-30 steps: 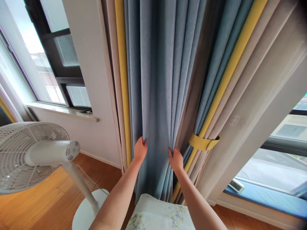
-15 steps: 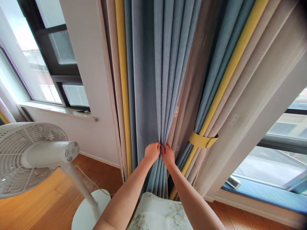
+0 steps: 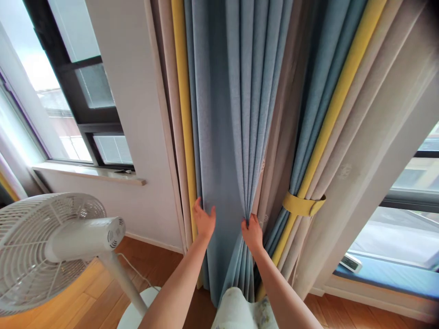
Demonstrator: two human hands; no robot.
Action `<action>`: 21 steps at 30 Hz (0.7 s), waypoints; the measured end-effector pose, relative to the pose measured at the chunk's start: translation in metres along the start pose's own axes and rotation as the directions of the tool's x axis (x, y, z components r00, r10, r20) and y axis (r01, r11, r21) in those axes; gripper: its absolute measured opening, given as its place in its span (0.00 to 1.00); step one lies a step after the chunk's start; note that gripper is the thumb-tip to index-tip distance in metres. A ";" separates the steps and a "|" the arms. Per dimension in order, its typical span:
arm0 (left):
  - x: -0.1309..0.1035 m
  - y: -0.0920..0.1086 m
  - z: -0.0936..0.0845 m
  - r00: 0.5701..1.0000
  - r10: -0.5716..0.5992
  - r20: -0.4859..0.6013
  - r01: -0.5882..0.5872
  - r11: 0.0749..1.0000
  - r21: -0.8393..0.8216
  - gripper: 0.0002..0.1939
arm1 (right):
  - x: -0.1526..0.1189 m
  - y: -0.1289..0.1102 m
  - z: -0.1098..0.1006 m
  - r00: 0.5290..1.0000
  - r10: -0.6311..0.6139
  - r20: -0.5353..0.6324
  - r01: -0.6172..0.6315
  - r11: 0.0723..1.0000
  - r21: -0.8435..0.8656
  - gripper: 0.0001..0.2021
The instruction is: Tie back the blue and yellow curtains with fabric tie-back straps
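Note:
My right hand (image 3: 253,232) is closed around gathered pleats of the blue curtain (image 3: 252,114), pinching them into a narrow bunch. The folds fan out above and below it. My left hand (image 3: 205,221) is open, thumb and fingers apart, in front of the curtain's flatter blue part, beside the yellow strip (image 3: 187,119) on its left. On the right, another curtain of blue, yellow and beige is cinched by a yellow tieback (image 3: 302,204).
A white standing fan (image 3: 82,240) stands at the left, its round base on the wooden floor. Behind it is a window sill (image 3: 92,172). At right, a small white device (image 3: 351,262) lies on a blue window seat (image 3: 394,277).
My left hand has let go of the bunched pleats, moved left and opened. My right hand still grips them. The view has shifted slightly, so the scene sits a little lower and further right.

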State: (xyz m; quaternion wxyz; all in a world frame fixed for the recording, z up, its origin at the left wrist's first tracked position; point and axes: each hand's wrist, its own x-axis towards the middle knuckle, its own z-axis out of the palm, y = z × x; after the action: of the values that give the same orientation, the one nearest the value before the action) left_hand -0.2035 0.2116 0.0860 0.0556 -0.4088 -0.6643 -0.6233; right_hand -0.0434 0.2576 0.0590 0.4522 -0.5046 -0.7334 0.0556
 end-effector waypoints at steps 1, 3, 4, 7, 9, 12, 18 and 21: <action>0.007 -0.007 0.000 0.996 -0.087 0.006 0.087 0.995 -0.040 0.26 | 0.000 0.001 0.000 1.000 -0.001 -0.006 0.001 1.000 0.004 0.12; 0.016 -0.016 0.002 0.976 -0.165 0.144 0.180 0.978 -0.103 0.19 | 0.000 0.001 0.000 1.000 0.002 -0.024 -0.002 1.000 0.008 0.12; 0.018 -0.018 0.003 0.962 -0.159 0.223 0.190 0.974 -0.122 0.15 | -0.001 0.001 0.000 1.000 0.002 -0.029 -0.002 1.000 0.010 0.12; 0.009 -0.012 0.007 0.937 -0.085 0.338 0.135 0.983 -0.126 0.09 | -0.002 -0.004 0.001 1.000 0.011 -0.021 -0.011 1.000 0.007 0.12; -0.004 -0.002 0.009 0.929 -0.039 0.368 0.083 0.991 -0.104 0.08 | -0.004 -0.007 0.003 1.000 0.016 0.000 -0.016 1.000 0.014 0.13; -0.022 0.014 0.015 0.910 -0.001 0.414 0.031 0.997 -0.067 0.07 | -0.007 -0.010 0.006 1.000 0.007 0.018 -0.008 0.999 0.045 0.14; -0.037 0.036 0.025 0.883 0.072 0.465 -0.052 0.997 -0.057 0.08 | -0.016 -0.002 0.017 0.995 -0.099 0.002 0.098 0.987 0.130 0.24; -0.037 0.036 0.023 0.853 0.131 0.505 -0.099 0.991 -0.091 0.11 | -0.014 0.000 0.020 0.996 -0.091 0.013 0.088 0.986 0.143 0.21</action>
State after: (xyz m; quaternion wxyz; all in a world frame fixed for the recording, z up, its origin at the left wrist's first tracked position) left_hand -0.1469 0.2100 0.0873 -0.0975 -0.5993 -0.6101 -0.5090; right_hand -0.0566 0.2538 0.0390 0.4819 -0.4372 -0.7538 0.0923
